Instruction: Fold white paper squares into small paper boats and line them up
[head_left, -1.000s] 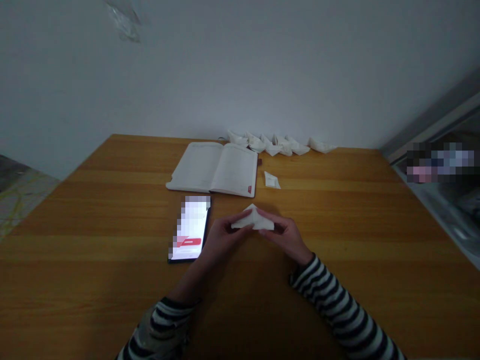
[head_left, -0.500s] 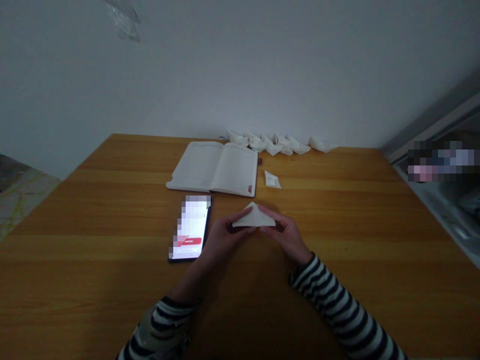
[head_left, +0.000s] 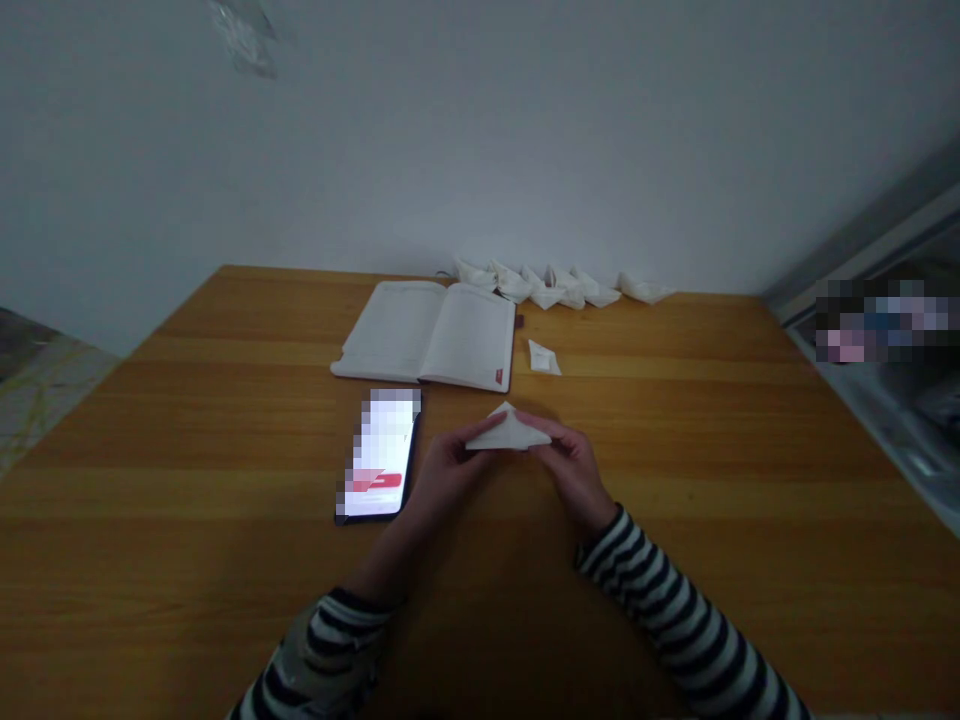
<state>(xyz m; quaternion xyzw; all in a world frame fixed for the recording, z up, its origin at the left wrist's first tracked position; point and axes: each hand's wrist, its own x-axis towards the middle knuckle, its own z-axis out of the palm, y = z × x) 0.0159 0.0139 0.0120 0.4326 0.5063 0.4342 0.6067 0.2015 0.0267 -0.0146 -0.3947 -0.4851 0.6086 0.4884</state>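
Lit phone (head_left: 379,455) on table (head_left: 637,420), just beside left hand (head_left: 448,472), fingers and thumb pinching left corner of folded paper triangle (head_left: 506,432). Triangle between hands, peak pointing to far edge, near table's middle. Right hand (head_left: 574,468) pinching opposite corner. Beyond: open notebook (head_left: 427,335), small folded paper (head_left: 544,358), paper boats (head_left: 555,287) lined along far edge.

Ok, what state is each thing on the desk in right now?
Folded white paper: pinched at both ends, peak up
Left hand: gripping the paper's left end
Right hand: gripping the paper's right end
Notebook: lying open, pages up
Smartphone: face up, screen lit
Small folded paper: lying flat-looking, untouched
Folded paper boats: standing in a row at the far edge
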